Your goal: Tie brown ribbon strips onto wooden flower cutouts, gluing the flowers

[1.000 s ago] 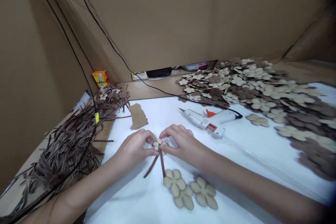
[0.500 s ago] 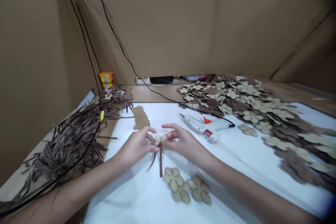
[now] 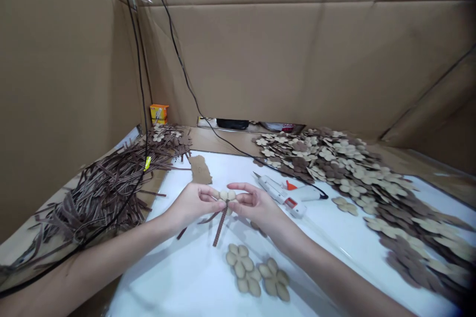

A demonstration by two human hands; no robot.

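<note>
Beige cut-out flower (image 3: 223, 195), small and with its petals drawn together, held between my hands above the white worktop (image 3: 178, 277). Left hand (image 3: 191, 204) and right hand (image 3: 256, 203) approach from opposite sides. Fingers (image 3: 247, 188) of both hands are narrow, pinching the flower at its edges. A brown ribbed strip (image 3: 220, 227) hangs from beneath the flower, tilted down and to the left, and a thinner dark strip (image 3: 197, 225) extends left behind it.

Nearest the right hand, just beside it, lies a white hot glue gun (image 3: 281, 194) with an orange part. Three larger beige flowers (image 3: 240, 262) lie on the worktop below my hands, touching one another. A broad heap of beige and brown flowers (image 3: 334, 158) spreads along the right side. A tangled pile of brown strips (image 3: 100, 198) lies left of the worktop. Cardboard walls (image 3: 260, 59) surround the area.
</note>
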